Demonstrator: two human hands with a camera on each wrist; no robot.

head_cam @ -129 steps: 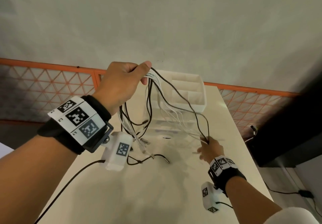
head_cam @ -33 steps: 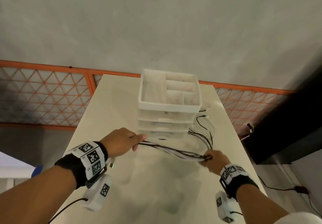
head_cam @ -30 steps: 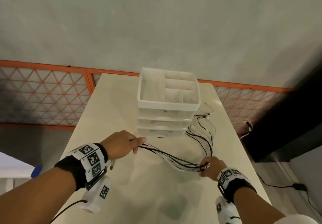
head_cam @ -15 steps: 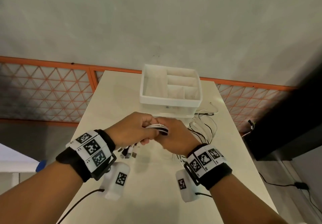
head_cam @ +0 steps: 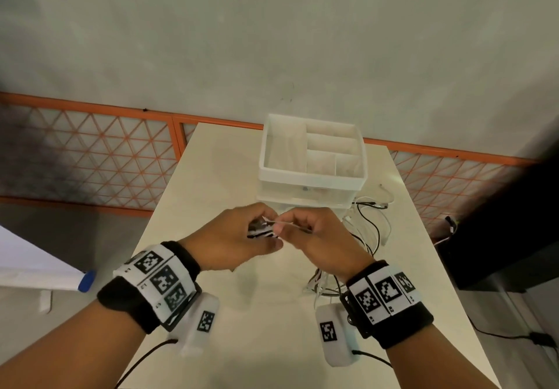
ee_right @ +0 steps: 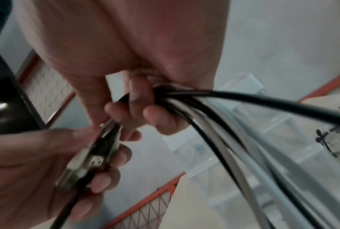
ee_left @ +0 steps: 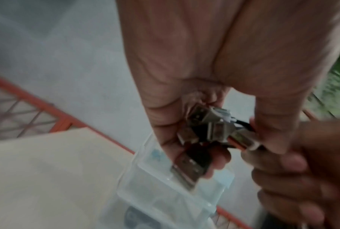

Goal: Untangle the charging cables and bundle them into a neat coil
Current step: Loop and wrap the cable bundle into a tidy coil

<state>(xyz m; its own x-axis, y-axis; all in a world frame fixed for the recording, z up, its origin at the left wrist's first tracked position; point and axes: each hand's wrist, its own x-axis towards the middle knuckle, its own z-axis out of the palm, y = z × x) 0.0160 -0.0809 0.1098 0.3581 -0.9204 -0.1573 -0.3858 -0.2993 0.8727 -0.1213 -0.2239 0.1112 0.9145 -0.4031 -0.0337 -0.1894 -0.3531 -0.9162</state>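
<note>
Both hands meet above the table in front of the organizer. My left hand [head_cam: 242,237] grips a cluster of USB plugs [ee_left: 210,131] at one end of the black and white charging cables [head_cam: 261,232]. My right hand [head_cam: 308,233] curls its fingers round the cable bundle [ee_right: 214,111] right beside the left hand. From there the cables hang under the right wrist [head_cam: 323,285], and loose loops [head_cam: 370,225] lie on the table to the right of the organizer. In the right wrist view, the left hand [ee_right: 37,162] holds the plugs [ee_right: 90,162].
A white compartment organizer [head_cam: 311,174] on clear drawers stands at the table's far middle, just beyond the hands. The cream table [head_cam: 257,343] is narrow, with edges close on both sides. An orange lattice railing [head_cam: 90,158] runs behind. Dark furniture [head_cam: 499,237] stands at the right.
The hands were apart with the cable bundle stretched between them. The right hand has come over to the left hand, folding the bundle, and both now hold it together.
</note>
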